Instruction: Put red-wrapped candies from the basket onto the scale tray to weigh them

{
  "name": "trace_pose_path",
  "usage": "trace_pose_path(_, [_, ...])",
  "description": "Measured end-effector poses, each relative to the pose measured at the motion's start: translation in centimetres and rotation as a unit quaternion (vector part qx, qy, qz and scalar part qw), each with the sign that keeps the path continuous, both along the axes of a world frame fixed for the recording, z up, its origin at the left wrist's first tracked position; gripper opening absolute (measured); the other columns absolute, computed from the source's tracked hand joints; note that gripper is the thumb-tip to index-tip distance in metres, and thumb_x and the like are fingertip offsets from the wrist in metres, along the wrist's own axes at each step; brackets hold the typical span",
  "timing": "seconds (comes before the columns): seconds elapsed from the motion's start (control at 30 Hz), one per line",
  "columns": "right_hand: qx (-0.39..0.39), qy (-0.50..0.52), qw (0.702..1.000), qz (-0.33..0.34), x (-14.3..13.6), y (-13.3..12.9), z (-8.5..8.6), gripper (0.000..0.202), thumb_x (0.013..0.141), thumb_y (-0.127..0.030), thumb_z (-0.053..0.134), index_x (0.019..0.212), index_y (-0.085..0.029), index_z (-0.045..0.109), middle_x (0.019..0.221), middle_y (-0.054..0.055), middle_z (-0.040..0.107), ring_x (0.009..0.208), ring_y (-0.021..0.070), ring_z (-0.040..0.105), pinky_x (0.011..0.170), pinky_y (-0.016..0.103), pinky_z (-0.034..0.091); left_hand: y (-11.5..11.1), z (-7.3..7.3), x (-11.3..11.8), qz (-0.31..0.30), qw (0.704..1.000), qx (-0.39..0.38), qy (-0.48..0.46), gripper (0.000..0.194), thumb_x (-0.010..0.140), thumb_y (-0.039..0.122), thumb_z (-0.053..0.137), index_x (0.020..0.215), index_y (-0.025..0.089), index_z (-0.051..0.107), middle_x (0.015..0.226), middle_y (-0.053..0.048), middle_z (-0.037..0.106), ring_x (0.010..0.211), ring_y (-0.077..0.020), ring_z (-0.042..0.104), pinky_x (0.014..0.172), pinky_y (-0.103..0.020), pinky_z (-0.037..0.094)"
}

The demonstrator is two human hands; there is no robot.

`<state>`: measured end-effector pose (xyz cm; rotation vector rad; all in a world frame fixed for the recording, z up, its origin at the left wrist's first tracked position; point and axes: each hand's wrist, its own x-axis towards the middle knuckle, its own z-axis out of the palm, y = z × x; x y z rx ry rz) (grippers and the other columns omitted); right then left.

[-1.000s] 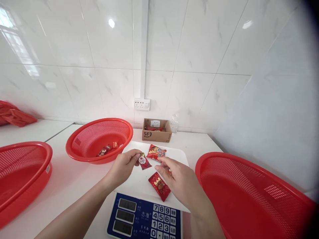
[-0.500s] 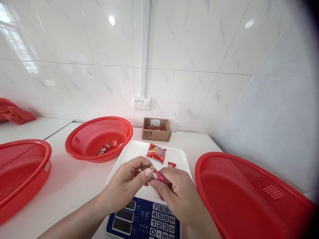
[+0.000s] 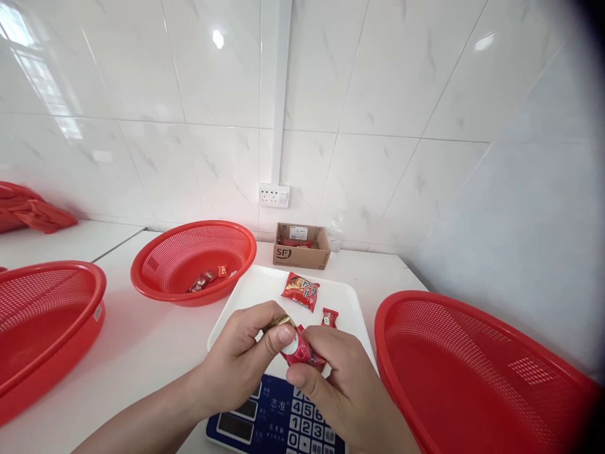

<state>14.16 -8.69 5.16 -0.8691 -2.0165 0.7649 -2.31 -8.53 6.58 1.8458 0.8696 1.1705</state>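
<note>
Above the front part of a white scale tray point(image 3: 236, 295), my left hand point(image 3: 248, 350) pinches the gold end of a red and pink wrapped snack point(image 3: 302, 350). My right hand point(image 3: 338, 372) grips the other end of the same snack between thumb and fingers. Behind my hands, a larger red snack packet point(image 3: 301, 291) lies on the tray. A small red wrapped piece point(image 3: 329, 317) rests just beyond my right fingers. Below my hands is the scale's blue panel point(image 3: 276, 407), its keys partly covered by my right hand.
A red basket point(image 3: 193, 236) at the back left holds several small wrapped pieces. Other red baskets stand at the left point(image 3: 51, 328) and right point(image 3: 454, 372). An open cardboard box point(image 3: 302, 257) with red packets sits by the wall, beside clear plastic point(image 3: 335, 233). Red bags point(image 3: 38, 211) lie far left.
Both hands have turned the snack, so more of its pink face and gold end shows. The small red piece behind my right hand is more exposed. The view has shifted slightly.
</note>
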Motion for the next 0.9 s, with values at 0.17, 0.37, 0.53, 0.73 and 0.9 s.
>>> trace_pose_path(0.17, [-0.016,0.007,1.000,0.001,0.1,-0.2,-0.1,0.041,0.090,-0.049,0.046,0.063,-0.020,0.034,0.057,-0.006,0.036,0.053,0.0078,0.034,0.050,0.021,0.024,0.1,-0.2,0.1,-0.027,0.998,-0.015,-0.049,0.026,0.092,0.031,0.047,0.071,0.017,0.050,0.064,0.004,0.049,0.059,-0.0075,0.042,0.056,-0.018,0.035])
trace_pose_path(0.37, [-0.003,0.050,0.999,-0.016,-0.1,-0.2,-0.2,0.043,0.089,-0.054,0.041,0.065,-0.020,0.040,0.058,-0.005,0.040,0.053,0.0090,0.036,0.050,0.022,0.026,0.1,-0.2,0.4,-0.126,0.983,-0.087,-0.103,0.032,0.089,0.046,0.049,0.079,0.015,0.055,0.076,-0.002,0.055,0.071,-0.0128,0.049,0.067,-0.024,0.042])
trace_pose_path(0.53, [0.010,0.035,0.999,0.020,-0.3,-0.4,0.2,0.050,0.090,-0.061,0.028,0.064,-0.021,0.043,0.058,-0.001,0.046,0.054,0.0124,0.043,0.051,0.024,0.033,-0.2,-0.2,0.2,-0.120,0.984,-0.110,-0.070,0.036,0.090,0.044,0.046,0.069,0.016,0.052,0.066,0.000,0.049,0.062,-0.0107,0.044,0.061,-0.023,0.040])
trace_pose_path(0.73, [0.029,-0.010,0.999,0.022,-0.3,-0.7,0.8,0.053,0.090,-0.062,0.025,0.063,-0.022,0.047,0.055,0.000,0.049,0.052,0.0136,0.047,0.050,0.025,0.038,-0.4,0.2,0.2,-0.130,0.984,-0.111,-0.051,0.039,0.090,0.043,0.046,0.062,0.016,0.046,0.062,0.001,0.042,0.057,-0.0093,0.037,0.055,-0.022,0.035])
trace_pose_path(0.9, [0.036,-0.015,0.999,0.030,0.0,-0.5,0.7,0.054,0.089,-0.063,0.025,0.065,-0.021,0.049,0.060,0.001,0.053,0.055,0.0140,0.048,0.052,0.026,0.038,-0.5,0.5,0.3,-0.132,0.984,-0.108,-0.044,0.041,0.091,0.044,0.045,0.061,0.016,0.042,0.061,0.003,0.038,0.055,-0.0083,0.034,0.054,-0.022,0.033])
